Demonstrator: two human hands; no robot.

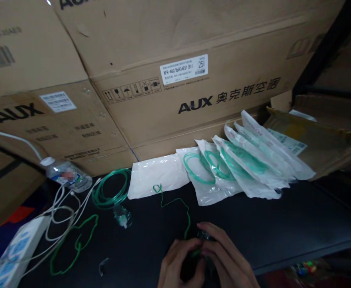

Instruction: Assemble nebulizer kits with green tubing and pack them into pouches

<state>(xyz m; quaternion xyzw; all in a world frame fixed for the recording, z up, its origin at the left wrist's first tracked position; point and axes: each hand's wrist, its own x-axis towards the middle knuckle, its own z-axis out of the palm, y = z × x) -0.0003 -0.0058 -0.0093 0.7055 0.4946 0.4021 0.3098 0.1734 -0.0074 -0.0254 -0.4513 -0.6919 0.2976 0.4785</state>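
Note:
At the bottom centre my left hand (178, 262) and my right hand (226, 254) meet, fingers bent and pinched together. Between the fingertips shows a bit of green cord (188, 224), whose loose end runs up across the black table to a white pouch. A small clear plastic piece (203, 234) peeks out beside my right fingers; its kind is mostly hidden. My left fingers pinch the cord close to that piece. Further left lie a clear mask (123, 217), a coil of green tubing (111, 189) and a second green cord (78, 248).
Several clear-and-white pouches with green tubing (199, 168) lean in an overlapping row toward an open carton (328, 136). Large AUX cartons (151, 120) wall the back. At left are a plastic bottle (69, 176), white cables (57, 208), a power strip (22, 248) and a small clear piece (103, 266).

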